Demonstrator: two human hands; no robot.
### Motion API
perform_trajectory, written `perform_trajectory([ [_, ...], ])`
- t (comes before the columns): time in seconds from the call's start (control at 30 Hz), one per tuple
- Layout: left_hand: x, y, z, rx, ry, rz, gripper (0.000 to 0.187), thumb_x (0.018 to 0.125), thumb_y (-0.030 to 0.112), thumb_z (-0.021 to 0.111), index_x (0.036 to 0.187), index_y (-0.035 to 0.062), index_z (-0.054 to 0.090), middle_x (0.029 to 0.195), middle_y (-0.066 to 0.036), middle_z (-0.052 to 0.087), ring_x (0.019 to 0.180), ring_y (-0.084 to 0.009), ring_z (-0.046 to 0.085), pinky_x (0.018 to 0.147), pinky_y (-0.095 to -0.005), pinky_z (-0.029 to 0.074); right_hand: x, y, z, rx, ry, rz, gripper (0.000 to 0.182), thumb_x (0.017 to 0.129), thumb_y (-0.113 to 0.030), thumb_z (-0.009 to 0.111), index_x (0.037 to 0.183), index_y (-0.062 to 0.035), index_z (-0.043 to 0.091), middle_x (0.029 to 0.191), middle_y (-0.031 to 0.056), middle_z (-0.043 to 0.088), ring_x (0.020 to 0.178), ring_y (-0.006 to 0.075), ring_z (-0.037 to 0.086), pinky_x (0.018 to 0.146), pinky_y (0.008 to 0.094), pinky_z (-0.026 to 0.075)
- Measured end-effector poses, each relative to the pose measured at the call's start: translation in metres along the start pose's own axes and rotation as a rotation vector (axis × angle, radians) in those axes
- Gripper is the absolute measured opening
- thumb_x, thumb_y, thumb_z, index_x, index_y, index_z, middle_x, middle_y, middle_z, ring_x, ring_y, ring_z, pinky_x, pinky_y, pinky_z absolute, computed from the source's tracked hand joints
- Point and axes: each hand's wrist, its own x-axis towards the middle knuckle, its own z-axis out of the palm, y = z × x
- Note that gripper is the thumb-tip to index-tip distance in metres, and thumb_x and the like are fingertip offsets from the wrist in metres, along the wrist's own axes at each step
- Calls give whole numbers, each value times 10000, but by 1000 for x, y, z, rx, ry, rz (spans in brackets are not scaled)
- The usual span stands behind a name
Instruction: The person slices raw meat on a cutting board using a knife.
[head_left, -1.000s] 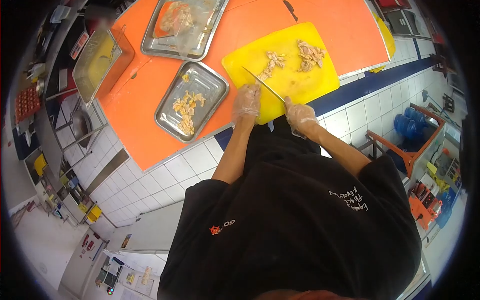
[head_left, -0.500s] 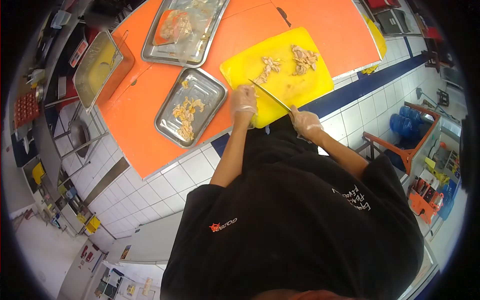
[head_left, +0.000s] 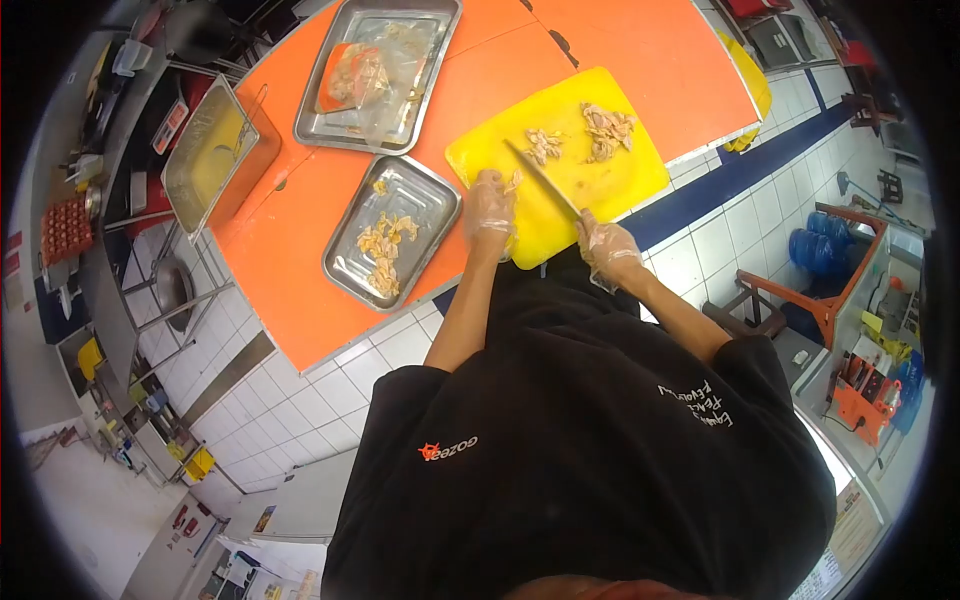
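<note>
My right hand (head_left: 608, 250), in a clear plastic glove, is closed round the handle of a knife (head_left: 545, 180), whose blade lies over the yellow cutting board (head_left: 560, 222). My left hand (head_left: 490, 208), gloved too, rests at the board's left edge with its fingers bent together; a small meat piece (head_left: 514, 181) shows beside them, and whether they grip anything is hidden. Beyond the blade tip sits a small heap of pale meat pieces (head_left: 543, 147). A larger heap (head_left: 608, 131) lies at the board's far right.
On the orange table (head_left: 290, 320) stand a small metal tray (head_left: 345, 237) with meat pieces and a larger tray (head_left: 309, 105) holding a plastic bag of food (head_left: 352, 78). A deep metal container (head_left: 250, 165) is at the table's left.
The knife blade has shifted away from my left hand and shows more of its flat side. The whole view has moved slightly, so table and trays appear lower.
</note>
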Motion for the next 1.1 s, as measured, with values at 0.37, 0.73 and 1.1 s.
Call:
perform_trajectory([
  [0.37, -15, 5, -12, -112, 82, 2, 286, 964, 222, 715, 844, -36, 681, 748, -222, 647, 675, -347, 631, 673, -463, 495, -5, -19, -7, -146, -186, -52, 414, 1185, -333, 384, 1369, -38, 608, 1042, 254, 800, 996, 449, 778, 834, 571, 595],
  [0.73, -17, 20, -16, 58, -96, -98, 213, 1044, 208, 661, 1031, 31, 779, 1106, -229, 750, 1063, -441, 719, 920, -530, 573, 78, -79, 1, -21, -69, -196, 347, 1143, -246, 397, 1377, -55, 567, 1042, 246, 805, 962, 455, 785, 839, 587, 596],
  [1.1, -19, 3, -3, 142, 73, -54, 284, 1085, 243, 628, 1211, -1, 705, 1211, -276, 717, 1142, -464, 692, 973, -538, 559, -7, 13, -8, -191, -186, -106, 327, 1174, -318, 429, 1284, -61, 598, 934, 227, 790, 910, 437, 777, 787, 585, 579],
])
